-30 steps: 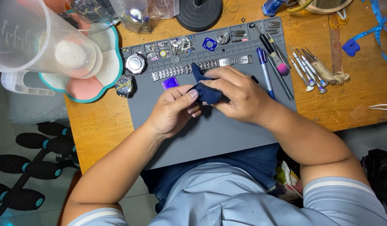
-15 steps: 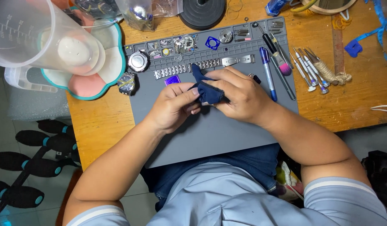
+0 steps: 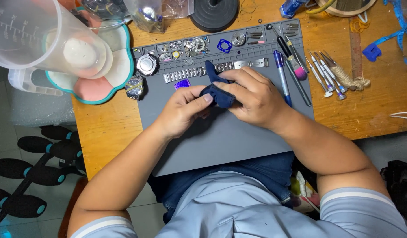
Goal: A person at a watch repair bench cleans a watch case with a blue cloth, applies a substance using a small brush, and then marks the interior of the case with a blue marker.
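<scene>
Both my hands meet over the grey work mat (image 3: 221, 141) on a wooden table. My right hand (image 3: 252, 99) and my left hand (image 3: 183, 110) pinch a small dark blue cloth (image 3: 216, 90) between their fingers; whatever may be wrapped inside it is hidden. Just beyond the cloth lie a metal watch bracelet (image 3: 181, 75) in pieces and a small purple square part (image 3: 182, 83). A watch case (image 3: 147, 65) and a watch head with a dark dial (image 3: 135, 87) rest at the mat's left edge.
Small watch parts fill the mat's top compartments (image 3: 199, 44). Pens and a brush (image 3: 291, 66) and several small screwdrivers (image 3: 324, 72) lie at the right. A clear measuring jug (image 3: 40, 39) stands over a flower-shaped tray (image 3: 106, 83) at the left. A black round stand (image 3: 213, 13) sits at the back.
The hands have barely moved; the fingers keep working the blue cloth between them in the same spot above the mat.
</scene>
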